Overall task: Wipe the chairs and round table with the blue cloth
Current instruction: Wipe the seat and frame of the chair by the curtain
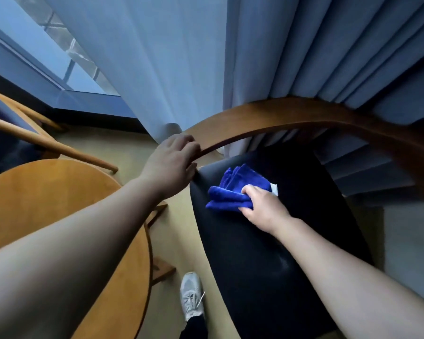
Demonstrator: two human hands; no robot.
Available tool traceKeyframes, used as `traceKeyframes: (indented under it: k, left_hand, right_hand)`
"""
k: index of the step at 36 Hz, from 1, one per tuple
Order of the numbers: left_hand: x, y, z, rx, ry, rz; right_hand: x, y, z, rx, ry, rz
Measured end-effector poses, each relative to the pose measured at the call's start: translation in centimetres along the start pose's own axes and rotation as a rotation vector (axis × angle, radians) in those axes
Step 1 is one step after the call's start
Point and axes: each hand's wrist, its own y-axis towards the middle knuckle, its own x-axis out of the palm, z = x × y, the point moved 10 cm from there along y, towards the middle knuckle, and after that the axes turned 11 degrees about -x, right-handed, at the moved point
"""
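We are wiping the chair seat [267,241]: right hand [262,206] is clamped on the bunched blue cloth [233,192], pressing it near the seat's far left corner; left hand [174,162] is gripping the curved wooden backrest [291,116], steadying it. We are advising overlapping strokes, edges included (round worktop [59,192] looks untouched). No containers in view

The blue cloth [233,192], bunched in folds with a small white tag at its far edge, lies pressed on the dark seat [267,241] of the near chair, held at its right side. The chair's curved wooden rail [291,118] arcs above and beyond the grip. The round wooden table [47,204] sits left of it; a second chair [47,140] stands farther left.
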Motion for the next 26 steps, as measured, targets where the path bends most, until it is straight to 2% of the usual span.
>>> traceKeyframes:
  k: [3, 8, 12, 16, 22, 26]
  left_hand:
    - [0.5, 0.8, -0.2, 0.052, 0.015, 0.047]
    - [1.1, 2.3, -0.3, 0.079, -0.018, 0.079]
    - [1.5, 3.0, -0.5, 0.045, -0.05, 0.114]
    - [2.2, 3.3, -0.9, 0.009, 0.013, 0.129]
    - [1.9, 3.1, -1.0, 0.052, 0.012, 0.229]
    - [2.2, 3.1, -1.4, 0.041, 0.002, 0.234]
  right_hand:
    - [1.6, 0.4, 0.4, 0.018, -0.036, -0.078]
    - [3.5, 0.1, 1.2, -0.019, -0.264, -0.224]
    - [3.3, 0.6, 1.8, 0.001, -0.284, -0.13]
    - [5.5, 1.0, 3.2, 0.217, -0.34, -0.168]
    - [10.9, 1.8, 1.2, 0.223, -0.39, -0.204]
    - [10.9, 2.7, 2.3, 0.166, -0.372, -0.066]
